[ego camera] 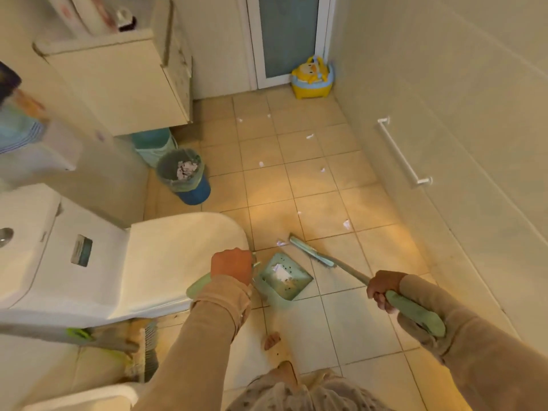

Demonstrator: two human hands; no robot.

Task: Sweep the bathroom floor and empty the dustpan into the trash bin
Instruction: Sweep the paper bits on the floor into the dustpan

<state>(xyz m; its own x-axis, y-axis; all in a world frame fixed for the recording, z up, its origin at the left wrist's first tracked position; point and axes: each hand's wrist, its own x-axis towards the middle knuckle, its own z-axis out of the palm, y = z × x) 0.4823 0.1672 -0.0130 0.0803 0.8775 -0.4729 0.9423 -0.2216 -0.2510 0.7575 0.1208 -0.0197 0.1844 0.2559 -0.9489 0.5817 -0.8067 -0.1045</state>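
From the head camera, the left hand (232, 266) has its grip wrapped tight around the pale green dustpan handle (199, 284), fingers curled under and knuckles up. Just ahead and to the right of that grip the dustpan (284, 276) sits on the tiled floor (341, 200), its tray holding a white scrap of paper and some dark specks. The right hand (383, 287) has its grip pressed together around the broom handle (415, 314); the green padded end of the handle runs back from the grip along the sleeve, and the thin shaft runs forward and left from it to the broom head (311, 252), which lies on the floor just beyond the dustpan's far edge. A small paper scrap (281, 243) lies just beside the tip of the broom head, and another scrap (346, 224) lies farther out, forward of the right grip. More white bits are scattered well ahead of both grips towards the door (289, 37). The trash bin (184, 176), lined with a bag and holding crumpled paper, stands well forward and left of the left grip, past the closed toilet lid (178, 250) that lies directly left of that grip. A yellow child's potty (311, 78) stands in the far corner by the door. A white rail (403, 152) is fixed to the wall well forward of the right grip.
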